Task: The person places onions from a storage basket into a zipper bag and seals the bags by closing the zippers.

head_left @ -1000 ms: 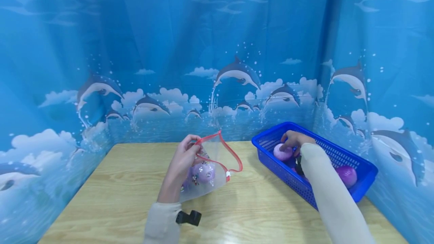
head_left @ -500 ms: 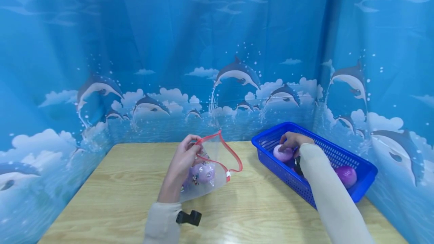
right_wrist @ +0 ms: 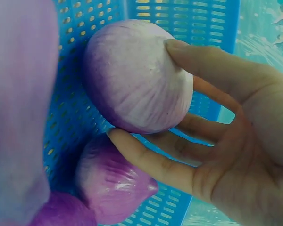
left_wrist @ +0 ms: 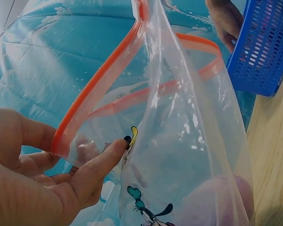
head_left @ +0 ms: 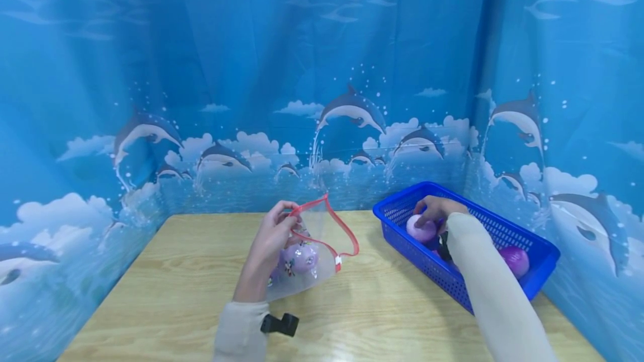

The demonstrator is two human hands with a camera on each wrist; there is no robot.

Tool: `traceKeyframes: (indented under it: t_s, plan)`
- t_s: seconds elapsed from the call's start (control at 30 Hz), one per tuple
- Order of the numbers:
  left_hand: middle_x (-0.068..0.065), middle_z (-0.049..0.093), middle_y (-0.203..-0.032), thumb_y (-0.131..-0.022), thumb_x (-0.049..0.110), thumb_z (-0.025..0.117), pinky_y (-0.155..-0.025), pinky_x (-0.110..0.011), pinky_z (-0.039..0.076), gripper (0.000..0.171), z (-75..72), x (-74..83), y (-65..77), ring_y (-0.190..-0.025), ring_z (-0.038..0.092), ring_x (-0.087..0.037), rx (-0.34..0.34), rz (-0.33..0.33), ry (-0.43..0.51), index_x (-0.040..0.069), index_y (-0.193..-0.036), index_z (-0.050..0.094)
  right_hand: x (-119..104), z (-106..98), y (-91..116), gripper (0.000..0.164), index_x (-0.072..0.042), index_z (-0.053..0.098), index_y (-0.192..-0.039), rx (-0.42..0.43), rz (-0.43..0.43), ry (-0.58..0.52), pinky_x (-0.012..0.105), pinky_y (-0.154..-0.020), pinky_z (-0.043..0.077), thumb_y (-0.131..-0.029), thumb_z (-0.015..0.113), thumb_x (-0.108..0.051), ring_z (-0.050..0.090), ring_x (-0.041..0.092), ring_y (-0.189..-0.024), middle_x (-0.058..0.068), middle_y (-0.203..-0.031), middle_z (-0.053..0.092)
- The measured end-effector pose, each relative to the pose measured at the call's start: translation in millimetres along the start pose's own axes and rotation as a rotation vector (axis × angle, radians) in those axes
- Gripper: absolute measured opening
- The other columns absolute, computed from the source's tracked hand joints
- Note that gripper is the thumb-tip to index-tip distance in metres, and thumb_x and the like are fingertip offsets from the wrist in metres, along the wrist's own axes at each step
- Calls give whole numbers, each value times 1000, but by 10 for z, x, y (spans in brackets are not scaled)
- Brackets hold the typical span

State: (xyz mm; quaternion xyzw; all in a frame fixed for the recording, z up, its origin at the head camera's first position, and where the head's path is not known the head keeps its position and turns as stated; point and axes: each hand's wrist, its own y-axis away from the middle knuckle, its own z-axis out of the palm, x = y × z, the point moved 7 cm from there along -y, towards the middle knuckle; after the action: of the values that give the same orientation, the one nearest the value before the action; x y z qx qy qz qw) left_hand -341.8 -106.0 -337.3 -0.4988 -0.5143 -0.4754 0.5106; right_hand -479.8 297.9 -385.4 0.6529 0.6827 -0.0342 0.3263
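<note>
My left hand [head_left: 269, 234] pinches the edge of a clear zip bag [left_wrist: 179, 127], whose red-edged mouth gapes toward the right. Printed cartoon figures mark the plastic, and a pale purple round thing [head_left: 304, 257] bulges at the bottom of the bag. Over in the blue basket, my right hand [head_left: 440, 209] holds a pale purple onion [right_wrist: 132, 80], thumb on top and fingers curled beneath. A darker purple onion [right_wrist: 114, 181] lies just below that hand in the right wrist view, its tip pointing right.
The blue plastic basket [head_left: 412, 253] stands at the table's right side, slanted. Another purple onion [head_left: 514, 261] sits at its near end, beyond my right sleeve. A dolphin-printed curtain [head_left: 282, 71] walls off the back and sides of the wooden table [head_left: 191, 272].
</note>
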Motion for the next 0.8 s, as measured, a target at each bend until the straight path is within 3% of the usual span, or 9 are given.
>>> traceKeyframes:
  t_s: [0.4, 0.8]
  plan:
    - [-10, 61, -104, -105, 5, 47, -66, -24, 54, 22, 6, -12, 14, -90, 58, -20, 0, -10, -33, 8, -121, 61, -101, -76, 75, 54, -4, 56, -142, -18, -82, -8, 50, -83, 65, -94, 73, -20, 65, 37, -112, 32, -149, 43]
    - [-10, 61, -105, -105, 7, 48, -67, -24, 55, 20, 12, -14, 13, -92, 58, -20, 2, -16, -38, 9, -120, 61, -323, -162, 105, 57, 4, 50, -145, -46, -165, -16, 51, -83, 65, -97, 71, -18, 59, 45, -124, 33, -148, 44]
